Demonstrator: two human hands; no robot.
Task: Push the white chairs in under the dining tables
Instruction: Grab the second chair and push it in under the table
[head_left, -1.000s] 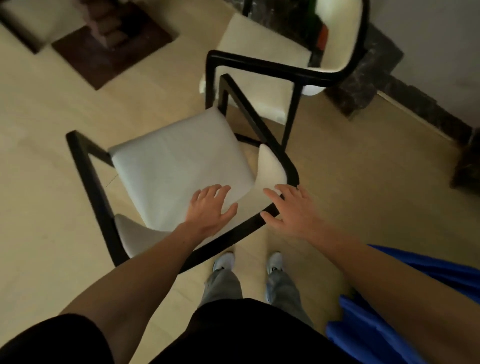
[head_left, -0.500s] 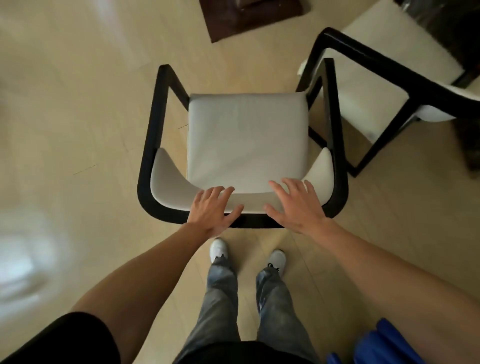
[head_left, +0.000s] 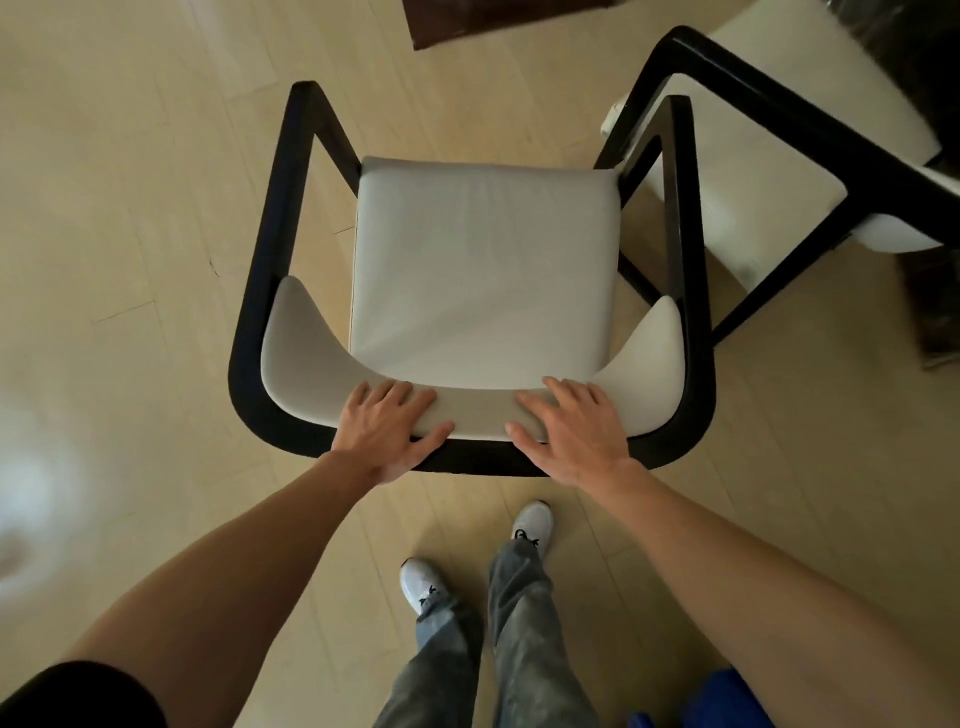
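The pale wooden floor (head_left: 130, 208) fills most of the view and carries everything here. The nearer white chair (head_left: 483, 270) stands out on the open middle of it, black frame and armrests around a pale seat, its front pointing away from the person and its curved padded back toward them. A second white chair (head_left: 753, 171) sits just beside it toward the far right of the floor, turned at an angle, with its frame close to the first chair's right armrest; whether the two touch cannot be told. A dark mat (head_left: 493, 21) shows at the far edge of the floor. No counter can be made out with certainty (something dark at the far right corner is too cut off to name), so the chair is plainly not yet tucked in. The left hand (head_left: 387, 431) lies wide on the padded back left of centre, fingers spread over the top and thumb stretched along the pad. The right hand (head_left: 576, 431) mirrors it right of centre, also wide and flat, pressing rather than clasping. Two pale shoes (head_left: 532, 522) stand just behind the chair, one ahead of the other. The step in hand looks like the start of steering this chair toward its counter. The next move probably calls for an even push from both palms, kept low enough not to tip it, and a line that clears the neighbouring chair's frame on the right.
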